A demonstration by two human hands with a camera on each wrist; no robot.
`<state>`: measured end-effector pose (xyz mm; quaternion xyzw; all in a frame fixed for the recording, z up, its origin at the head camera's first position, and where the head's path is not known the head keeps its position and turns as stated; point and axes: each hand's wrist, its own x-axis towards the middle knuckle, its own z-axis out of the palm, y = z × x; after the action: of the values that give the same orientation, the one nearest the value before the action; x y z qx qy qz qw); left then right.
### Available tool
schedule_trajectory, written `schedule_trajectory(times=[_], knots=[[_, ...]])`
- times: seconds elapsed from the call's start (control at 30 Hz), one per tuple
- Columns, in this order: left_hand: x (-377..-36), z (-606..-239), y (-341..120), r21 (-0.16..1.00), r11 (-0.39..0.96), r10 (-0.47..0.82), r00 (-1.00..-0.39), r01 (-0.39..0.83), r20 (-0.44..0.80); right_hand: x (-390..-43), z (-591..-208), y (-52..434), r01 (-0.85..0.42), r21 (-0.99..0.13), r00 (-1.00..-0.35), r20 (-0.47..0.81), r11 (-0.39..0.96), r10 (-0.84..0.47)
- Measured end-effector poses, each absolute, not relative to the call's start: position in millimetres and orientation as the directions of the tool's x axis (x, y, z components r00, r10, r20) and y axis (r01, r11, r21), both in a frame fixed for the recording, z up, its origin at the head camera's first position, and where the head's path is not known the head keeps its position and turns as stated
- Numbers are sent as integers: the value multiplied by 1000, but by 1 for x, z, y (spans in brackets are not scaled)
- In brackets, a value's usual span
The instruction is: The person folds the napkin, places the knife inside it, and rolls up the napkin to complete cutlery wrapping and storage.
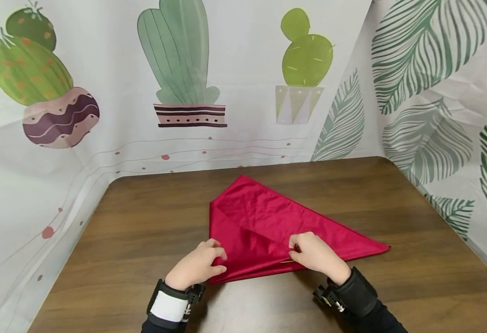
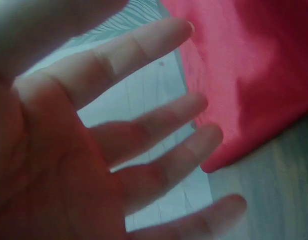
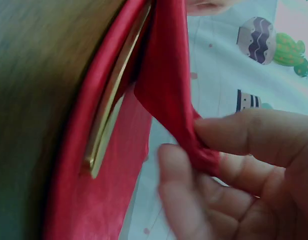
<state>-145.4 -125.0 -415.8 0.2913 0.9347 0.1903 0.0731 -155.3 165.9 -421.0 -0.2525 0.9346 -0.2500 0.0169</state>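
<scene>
A red cloth lies on the wooden table, its left part folded over and its right end tapering to a point. My right hand pinches a corner of the folded layer between thumb and fingers; in the right wrist view this red flap is lifted. Beneath the flap, slim gold-coloured bars lie on the cloth; their far ends are hidden, so their kind is unclear. My left hand is at the cloth's lower left edge. Its fingers are spread and fairly straight in the left wrist view, with nothing held.
The brown wooden table extends around the cloth on all sides. Behind it and along both sides hangs a white fabric backdrop printed with cacti and leaves. Black bands are strapped round both wrists.
</scene>
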Motion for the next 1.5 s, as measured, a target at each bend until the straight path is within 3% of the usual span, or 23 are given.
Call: schedule_trajectory(times=[0.17, 0.3, 0.57, 1.5], knots=[[-143, -418, -126, 387, 848, 428, -898, 361, -102, -152, -423, 165, -394, -397, -893, -47, 829, -447], [-144, -418, -128, 408, 865, 384, -909, 292, -164, -153, -426, 163, -390, -363, -897, -58, 846, -438], [-152, -422, -129, 432, 857, 380, -911, 281, -162, -160, -430, 161, -431, -370, -884, -9, 823, -467], [-175, -439, -131, 345, 898, 314, -947, 272, -72, -192, -438, 153, -325, -459, -895, -134, 827, -426]])
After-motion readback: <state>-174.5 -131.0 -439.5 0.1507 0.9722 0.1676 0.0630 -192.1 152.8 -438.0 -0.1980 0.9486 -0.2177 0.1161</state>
